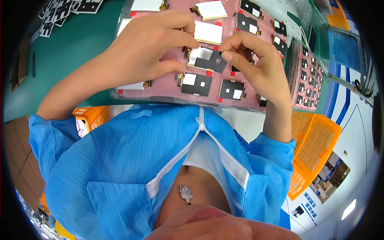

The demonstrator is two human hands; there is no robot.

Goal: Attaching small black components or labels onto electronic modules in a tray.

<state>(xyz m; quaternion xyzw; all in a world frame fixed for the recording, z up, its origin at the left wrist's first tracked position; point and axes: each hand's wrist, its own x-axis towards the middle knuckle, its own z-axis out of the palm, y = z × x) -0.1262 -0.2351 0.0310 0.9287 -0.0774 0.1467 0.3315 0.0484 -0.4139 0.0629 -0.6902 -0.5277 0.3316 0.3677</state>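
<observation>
Pinched at its upper right corner by my right hand point(260, 66) is a black cut-out sheet point(208, 63) with small openings. The sheet lies over a small flat panel point(202, 53), whose pale, shiny surface shows at the upper left. My left hand point(148, 46) is at that panel's left side, thumb and forefinger apart; whether the fingertips touch the panel I cannot tell. The panel rests on a pink tray point(164, 86). Below it on the tray are a panel with a black sheet and white square point(196, 84) and another black-covered panel point(232, 89).
Several white panels point(209, 32) and black-covered panels point(247, 23) fill the tray's far part. A second pink tray point(298, 72) with similar panels stands to the right. Loose black-and-white cut-out sheets point(60, 12) lie on the green table point(76, 44). Orange baskets point(314, 140) are below the table.
</observation>
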